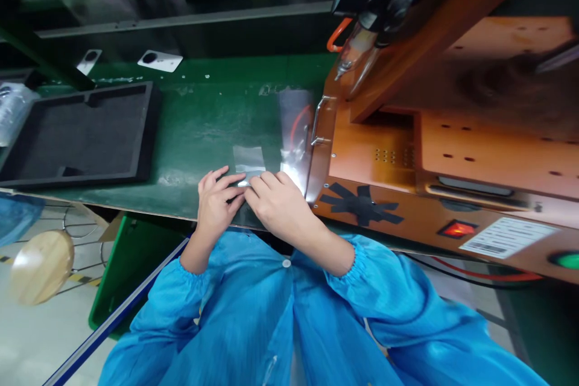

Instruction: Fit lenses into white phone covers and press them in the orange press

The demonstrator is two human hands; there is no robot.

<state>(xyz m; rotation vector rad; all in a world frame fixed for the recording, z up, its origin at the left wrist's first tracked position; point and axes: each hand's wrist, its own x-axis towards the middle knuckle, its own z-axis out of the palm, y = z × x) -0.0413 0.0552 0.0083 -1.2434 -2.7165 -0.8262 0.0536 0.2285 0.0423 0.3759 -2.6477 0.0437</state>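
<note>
Touching both hands (246, 199): clear pouch (249, 164).

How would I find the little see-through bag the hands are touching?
Start at the big orange machine on the right, then go left onto the green table. Where the left hand and right hand meet lies a small clear plastic bag; it is shiny and flat, unlike the black foam tray.

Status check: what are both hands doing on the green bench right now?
Left hand and right hand together, pinching a small clear bag. Orange machine close on the right; black tray off left.
</note>
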